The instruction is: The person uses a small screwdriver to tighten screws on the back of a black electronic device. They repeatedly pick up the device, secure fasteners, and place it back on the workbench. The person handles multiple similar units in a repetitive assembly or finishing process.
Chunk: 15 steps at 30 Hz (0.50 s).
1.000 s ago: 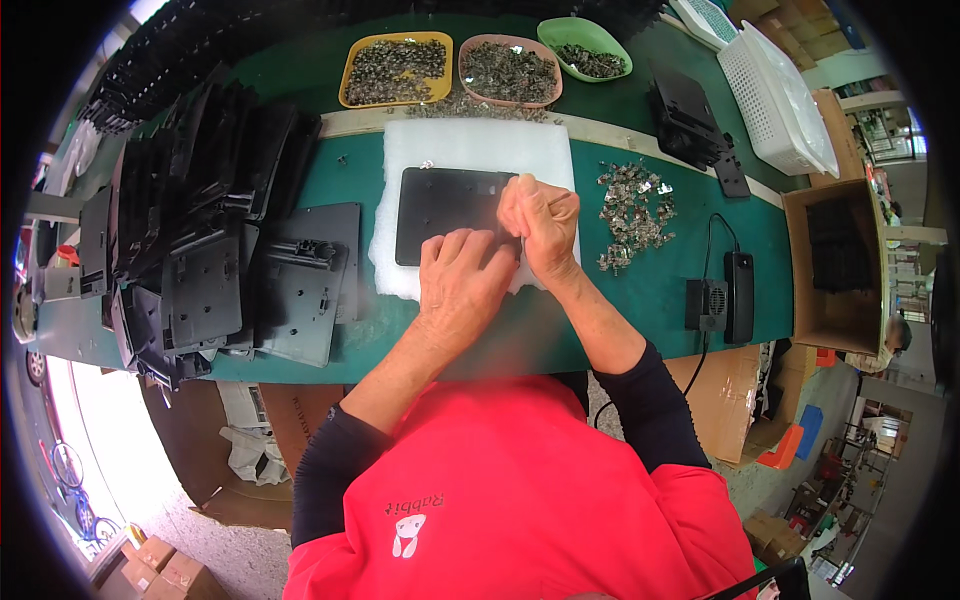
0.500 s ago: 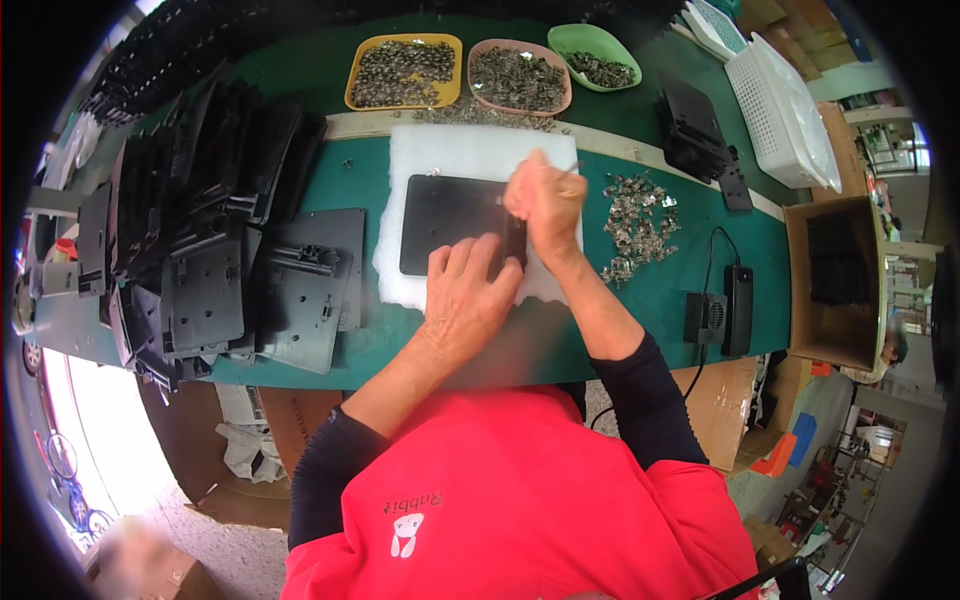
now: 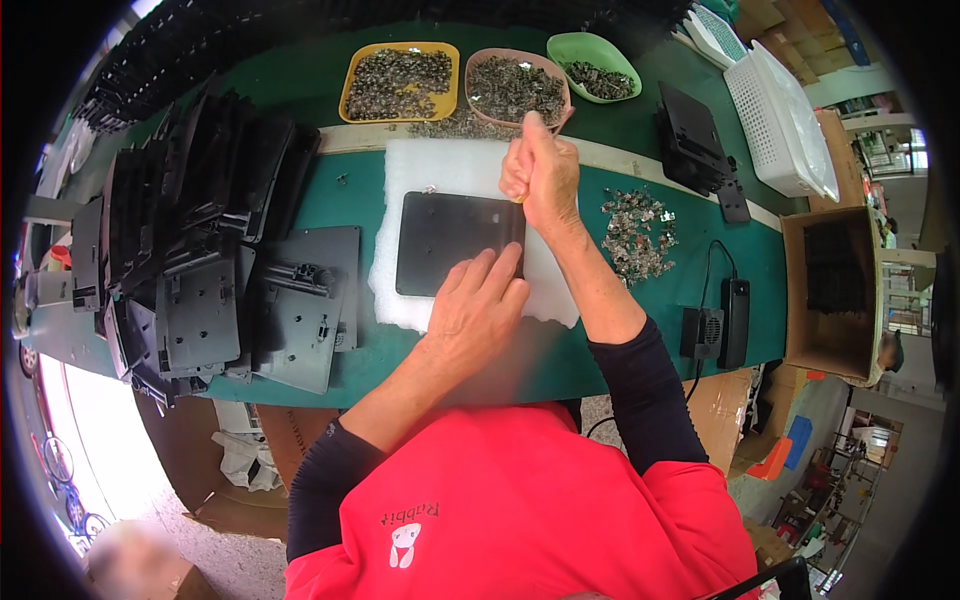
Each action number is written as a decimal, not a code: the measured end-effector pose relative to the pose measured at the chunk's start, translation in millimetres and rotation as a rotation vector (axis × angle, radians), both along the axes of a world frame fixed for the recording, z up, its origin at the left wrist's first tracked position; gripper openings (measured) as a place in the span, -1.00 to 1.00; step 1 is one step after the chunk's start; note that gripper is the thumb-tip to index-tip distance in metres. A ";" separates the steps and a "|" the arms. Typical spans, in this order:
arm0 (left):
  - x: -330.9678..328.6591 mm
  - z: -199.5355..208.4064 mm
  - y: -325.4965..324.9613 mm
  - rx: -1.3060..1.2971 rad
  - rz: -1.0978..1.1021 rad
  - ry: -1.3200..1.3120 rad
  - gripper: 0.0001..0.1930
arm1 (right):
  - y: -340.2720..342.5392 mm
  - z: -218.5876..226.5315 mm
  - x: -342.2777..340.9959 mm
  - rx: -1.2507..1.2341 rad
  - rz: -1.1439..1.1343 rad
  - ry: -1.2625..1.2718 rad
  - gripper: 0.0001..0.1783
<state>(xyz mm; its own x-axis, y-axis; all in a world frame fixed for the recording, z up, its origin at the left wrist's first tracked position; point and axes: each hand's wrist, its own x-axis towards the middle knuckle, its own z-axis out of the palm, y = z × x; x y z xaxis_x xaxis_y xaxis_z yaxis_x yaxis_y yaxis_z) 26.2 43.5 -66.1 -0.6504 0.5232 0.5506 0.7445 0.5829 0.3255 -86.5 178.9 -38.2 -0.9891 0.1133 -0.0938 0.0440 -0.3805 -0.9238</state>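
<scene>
A flat black rectangular plate [image 3: 445, 240] lies on a white foam pad [image 3: 440, 160] on the green table [image 3: 620, 340]. My left hand [image 3: 475, 310] rests flat on the plate's near right corner, fingers spread. My right hand [image 3: 540, 175] is a raised fist over the plate's far right corner. It is closed around something small with a yellowish end showing under the fist; I cannot tell what it is.
A yellow tray [image 3: 347, 98], a pink bowl [image 3: 472, 68] and a green bowl [image 3: 558, 45] of small metal parts stand behind the pad. Loose metal parts [image 3: 640, 230] lie to the right. Stacked black panels [image 3: 200, 220] fill the left. A white basket [image 3: 780, 120] and cardboard box [image 3: 830, 290] sit right.
My right hand has moved away from me, from the plate's right edge up to its far corner near the bowls. My left hand stays on the plate, shifted slightly toward me.
</scene>
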 end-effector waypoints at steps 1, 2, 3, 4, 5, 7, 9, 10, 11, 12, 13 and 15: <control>0.3 -0.9 -0.1 -0.001 0.002 0.000 -0.84 | -1.7 -0.2 1.8 0.037 0.024 0.001 -0.35; 0.7 -1.6 -0.1 -0.002 0.004 -0.001 -0.84 | -2.0 -1.3 3.4 0.061 0.037 0.022 -0.35; 0.7 -1.1 0.0 -0.001 0.002 -0.002 -0.84 | -2.3 -3.1 5.4 0.082 0.049 0.045 -0.35; 0.5 -0.4 0.5 0.000 -0.001 -0.004 -0.84 | -2.5 -5.6 7.7 0.103 0.061 0.067 -0.35; 0.8 0.3 0.7 0.001 -0.004 -0.005 -0.84 | -5.6 -15.2 10.3 0.210 0.047 0.124 -0.35; 0.4 1.3 0.1 0.015 -0.013 -0.020 -0.84 | -14.1 -25.3 15.0 0.434 0.017 0.250 -0.36; 0.7 -1.0 -1.0 0.018 -0.010 -0.006 -0.83 | -10.8 -15.3 17.0 0.277 0.040 0.097 -0.36; 0.4 -0.3 -0.4 0.023 -0.010 -0.003 -0.82 | -9.7 -7.7 16.8 0.199 0.055 0.023 -0.37; 0.1 1.3 0.2 0.028 -0.009 -0.001 -0.82 | 0.0 -3.5 15.7 0.031 0.048 -0.012 -0.37; -0.8 0.7 0.8 0.035 -0.010 -0.002 -0.82 | 10.4 0.9 14.1 -0.082 0.000 0.008 -0.37; -0.3 0.4 0.3 0.033 -0.004 -0.004 -0.81 | 18.6 5.1 14.9 -0.203 -0.044 0.021 -0.37; -2.3 2.0 2.4 0.033 -0.004 -0.004 -0.81 | 28.3 11.7 13.1 -0.249 -0.113 0.091 -0.36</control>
